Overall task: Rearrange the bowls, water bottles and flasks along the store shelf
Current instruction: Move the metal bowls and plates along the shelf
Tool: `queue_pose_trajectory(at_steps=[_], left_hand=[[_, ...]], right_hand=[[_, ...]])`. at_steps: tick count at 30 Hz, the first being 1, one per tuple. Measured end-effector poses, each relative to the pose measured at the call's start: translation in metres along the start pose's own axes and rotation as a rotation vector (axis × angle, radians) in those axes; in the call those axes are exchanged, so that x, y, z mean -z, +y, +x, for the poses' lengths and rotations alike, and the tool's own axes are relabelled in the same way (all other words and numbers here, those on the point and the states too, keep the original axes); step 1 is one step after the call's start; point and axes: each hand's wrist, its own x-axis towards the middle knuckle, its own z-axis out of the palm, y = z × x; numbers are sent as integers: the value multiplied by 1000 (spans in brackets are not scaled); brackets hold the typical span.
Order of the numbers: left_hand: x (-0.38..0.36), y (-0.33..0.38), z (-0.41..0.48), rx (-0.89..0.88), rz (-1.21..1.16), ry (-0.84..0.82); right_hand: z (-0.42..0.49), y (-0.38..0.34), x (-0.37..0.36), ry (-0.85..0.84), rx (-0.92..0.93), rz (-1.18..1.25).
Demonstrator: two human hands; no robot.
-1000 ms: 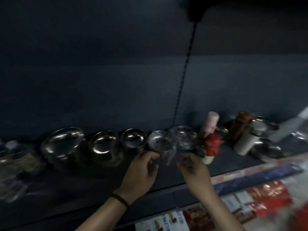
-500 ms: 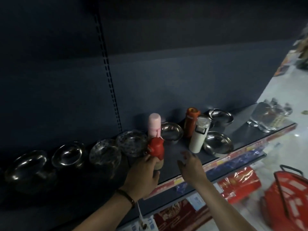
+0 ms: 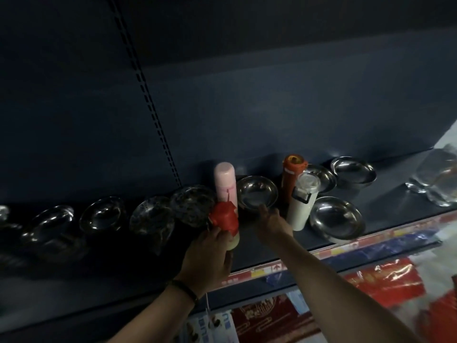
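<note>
My left hand (image 3: pixel 206 259) grips the base of a red-topped cream bottle (image 3: pixel 223 219) at the shelf front. Behind it stands a pink flask (image 3: pixel 225 180). My right hand (image 3: pixel 270 220) reaches to the near rim of a steel bowl (image 3: pixel 257 191), fingers touching it. To the right stand a white flask (image 3: pixel 300 206) and an orange flask (image 3: pixel 291 177). More steel bowls sit to the right at the shelf front (image 3: pixel 336 219) and at the back (image 3: pixel 353 170). A row of bowls (image 3: pixel 102 215) runs along the dark left part.
The shelf (image 3: pixel 259 253) has a coloured price strip along its front edge. Clear glass items (image 3: pixel 437 179) stand at the far right. Red packages (image 3: pixel 385 280) fill the lower shelf. A slotted upright (image 3: pixel 148 95) runs up the dark back panel.
The view has swung right along the shelf. My left hand has closed on the red-topped bottle. My right hand has reached forward to the steel bowl's rim.
</note>
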Motion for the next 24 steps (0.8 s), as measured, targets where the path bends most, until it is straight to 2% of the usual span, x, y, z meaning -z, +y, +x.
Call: queue_pose_trajectory(at_steps=[6,12,18,24], left_hand=[[1,15,2,15,-14,-6],[-12,26,-1,65,-130,-86],[-23,35,2,191,-267,-206],[-34,40,10,380,-444,-329]], right_hand=[[-32,13,4,73,-21,37],[-84,44,-35,204,-41,168],[-114,63,-57,264,-4,253],[-109,90,-54,288,11,535]])
